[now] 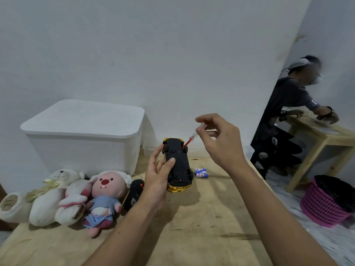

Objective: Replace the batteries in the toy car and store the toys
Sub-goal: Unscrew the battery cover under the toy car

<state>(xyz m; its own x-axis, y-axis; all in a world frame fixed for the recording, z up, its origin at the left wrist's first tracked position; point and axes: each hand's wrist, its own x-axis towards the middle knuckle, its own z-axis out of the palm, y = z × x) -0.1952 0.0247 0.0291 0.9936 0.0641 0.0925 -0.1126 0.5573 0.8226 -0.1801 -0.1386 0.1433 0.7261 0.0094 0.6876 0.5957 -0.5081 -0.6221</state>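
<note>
Both hands work above the tabletop: the left hand grips the gold toy car, black underside up, while the right hand pinches a clear-handled, red-shafted screwdriver whose tip meets the underside.

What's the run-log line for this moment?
step: unscrewing | left hand: holds upturned gold toy car | right hand: pinches clear-handled red screwdriver, tip at underside | blue batteries: on table
</note>
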